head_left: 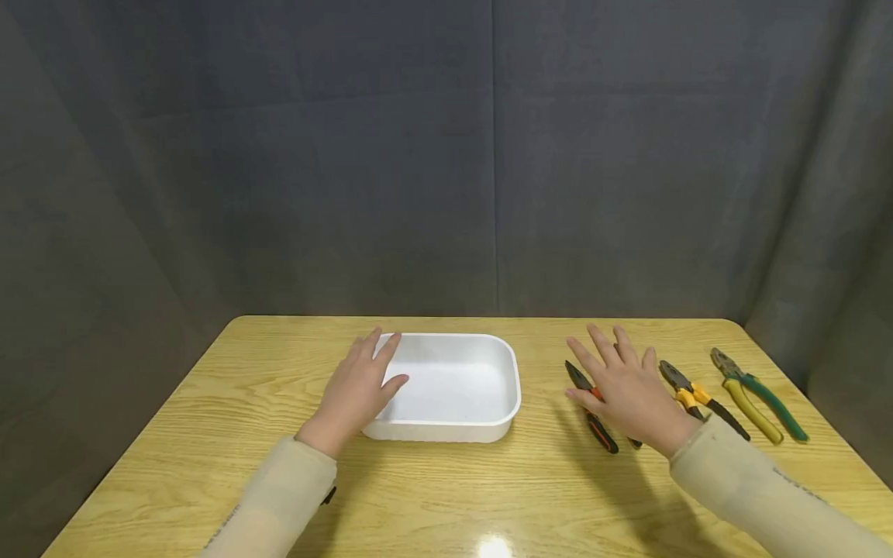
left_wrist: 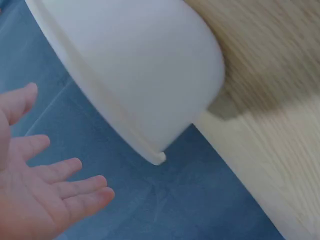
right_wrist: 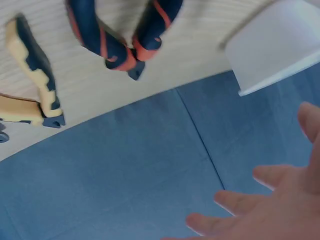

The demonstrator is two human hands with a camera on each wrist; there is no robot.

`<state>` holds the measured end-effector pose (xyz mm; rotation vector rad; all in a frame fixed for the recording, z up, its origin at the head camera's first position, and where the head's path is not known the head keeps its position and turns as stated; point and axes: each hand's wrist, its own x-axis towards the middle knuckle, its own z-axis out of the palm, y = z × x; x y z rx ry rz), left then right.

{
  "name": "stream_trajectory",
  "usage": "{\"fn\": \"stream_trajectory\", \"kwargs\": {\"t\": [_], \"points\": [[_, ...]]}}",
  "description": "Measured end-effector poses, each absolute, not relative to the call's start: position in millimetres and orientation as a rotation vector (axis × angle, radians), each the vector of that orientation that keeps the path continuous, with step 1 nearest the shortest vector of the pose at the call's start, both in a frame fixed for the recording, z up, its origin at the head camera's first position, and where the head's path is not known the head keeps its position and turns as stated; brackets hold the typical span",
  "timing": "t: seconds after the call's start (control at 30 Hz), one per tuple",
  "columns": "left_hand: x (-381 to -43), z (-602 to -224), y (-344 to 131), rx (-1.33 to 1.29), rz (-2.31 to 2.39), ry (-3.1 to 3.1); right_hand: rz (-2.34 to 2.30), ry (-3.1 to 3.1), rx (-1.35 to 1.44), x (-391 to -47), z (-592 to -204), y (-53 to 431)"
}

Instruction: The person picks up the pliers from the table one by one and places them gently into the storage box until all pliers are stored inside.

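Note:
A white rectangular tray (head_left: pixel 453 380) stands on the table, left of the middle. My left hand (head_left: pixel 352 395) hovers over its left end with fingers spread, holding nothing. The left wrist view shows that hand (left_wrist: pixel 45 195) apart from the tray's wall (left_wrist: pixel 145 65). To the right, my right hand (head_left: pixel 631 395) is held above a pair of black-and-red pliers (head_left: pixel 601 434), its fingers spread and nothing in them. It partly hides these pliers in the head view; in the right wrist view their handles (right_wrist: pixel 160 15) show spread apart.
Right of my right hand lie pliers with yellow-and-black handles (head_left: pixel 725 415). Beyond them are pliers with one yellow and one green handle (head_left: pixel 770 399), near the right edge of the wooden table (head_left: pixel 446 488). A dark grey curtain (head_left: pixel 446 170) hangs behind and along the sides.

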<state>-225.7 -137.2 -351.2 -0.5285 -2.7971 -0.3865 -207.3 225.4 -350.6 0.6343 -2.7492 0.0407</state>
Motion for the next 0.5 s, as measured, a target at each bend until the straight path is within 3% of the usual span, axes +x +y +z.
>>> {"fn": "stream_trajectory", "kwargs": {"t": [0.5], "points": [[-237,-368,-162,-0.327,-0.693,-2.796,0.049,-2.716,0.643,-203,-368,235]]}}
